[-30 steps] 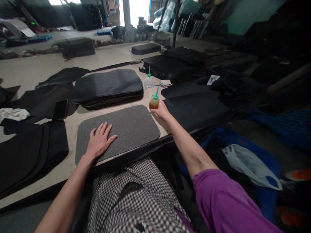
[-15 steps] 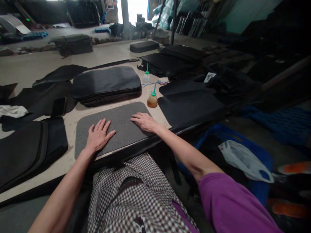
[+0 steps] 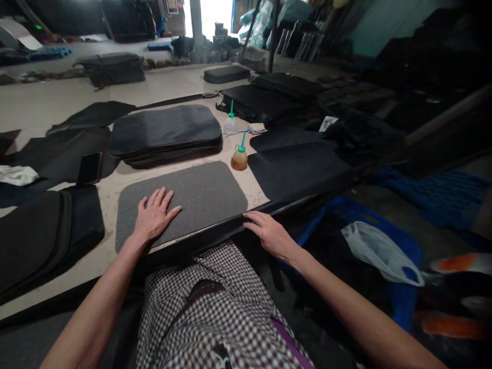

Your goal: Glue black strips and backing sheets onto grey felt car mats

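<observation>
A dark grey panel with rounded corners (image 3: 203,192) lies flat at the front edge of the table. My left hand (image 3: 154,215) rests on its left part, palm down with the fingers spread. At the panel's front right corner is my right hand (image 3: 269,233), its fingers stretched out by the table edge and nothing seen in them. Behind the panel sits a stack of black rounded panels (image 3: 167,133). A squeeze bottle with brown liquid and a green spout (image 3: 239,159) stands beyond the panel's right end.
A second green-spouted bottle (image 3: 229,123) stands farther back. Black sheets (image 3: 298,169) lie to the right, a phone (image 3: 89,168) and layered black pieces (image 3: 49,230) to the left. Below the table's right side, a white plastic bag (image 3: 378,248) lies over a blue crate (image 3: 403,302).
My right hand has come off the panel's top and moved right and toward me, to the table edge. My left hand stays on the panel.
</observation>
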### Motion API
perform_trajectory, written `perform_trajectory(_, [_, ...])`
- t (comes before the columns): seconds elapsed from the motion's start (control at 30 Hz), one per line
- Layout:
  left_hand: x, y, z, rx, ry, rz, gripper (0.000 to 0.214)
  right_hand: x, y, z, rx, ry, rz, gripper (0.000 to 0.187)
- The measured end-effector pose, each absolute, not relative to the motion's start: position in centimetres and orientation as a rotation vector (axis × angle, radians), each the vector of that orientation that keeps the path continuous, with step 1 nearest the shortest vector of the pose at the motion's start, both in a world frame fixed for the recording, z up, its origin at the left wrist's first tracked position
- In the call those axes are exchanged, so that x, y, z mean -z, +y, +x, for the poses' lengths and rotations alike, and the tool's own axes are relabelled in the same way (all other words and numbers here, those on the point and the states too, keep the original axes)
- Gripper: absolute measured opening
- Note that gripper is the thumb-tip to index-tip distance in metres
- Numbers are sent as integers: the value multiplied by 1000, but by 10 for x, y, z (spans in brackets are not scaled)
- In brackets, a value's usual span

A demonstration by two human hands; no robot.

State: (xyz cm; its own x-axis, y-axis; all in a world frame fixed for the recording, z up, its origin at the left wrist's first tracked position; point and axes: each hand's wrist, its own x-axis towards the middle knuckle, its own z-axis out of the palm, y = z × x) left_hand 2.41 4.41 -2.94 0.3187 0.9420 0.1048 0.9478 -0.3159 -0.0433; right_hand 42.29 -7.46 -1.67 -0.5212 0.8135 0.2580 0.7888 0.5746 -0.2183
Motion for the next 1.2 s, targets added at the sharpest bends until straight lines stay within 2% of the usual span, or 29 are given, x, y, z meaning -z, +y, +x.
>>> perform_trajectory(0.1, [29, 44, 25, 86, -1770, -2465, 73, 4, -69, 432, -103, -2306, -1313, 47])
perform_trajectory(0.2, [29, 44, 26, 87, -1760, -2458, 72, -10, -43, 419, -115, -2175, -1323, 42])
perform_trajectory(0.3, [28, 43, 26, 87, -1757, -2454, 71, -16, -6, 378, -169, -2279, -1216, 37])
perform_trajectory(0.43, [28, 44, 26, 70, -1744, -2448, 69, -5, 43, 316, -171, -2614, -860, 48])
perform_trajectory(0.53, [28, 45, 26, 57, -1733, -2441, 68, 10, 78, 303, -140, -2776, -770, 57])
perform_trajectory(0.67, [28, 45, 26, 50, -1727, -2447, 69, 22, 116, 334, -120, -2617, -1144, 55])
perform_trajectory(0.77, [28, 45, 26, 58, -1719, -2446, 69, 21, 125, 361, -67, -2342, -1469, 47])
perform_trajectory(0.93, [29, 45, 26, 73, -1734, -2435, 68, 16, 106, 377, -11, -2007, -1677, 45])
perform_trajectory(1.03, [28, 44, 27, 70, -1739, -2433, 69, 21, 108, 384, -42, -1613, -1781, 35])
perform_trajectory(1.07, [28, 44, 27, 72, -1740, -2434, 69, 23, 113, 387, -58, -1479, -1807, 36])
perform_trajectory(1.2, [26, 43, 27, 85, -1749, -2446, 69, 34, 147, 396, -125, -1299, -1849, 65])
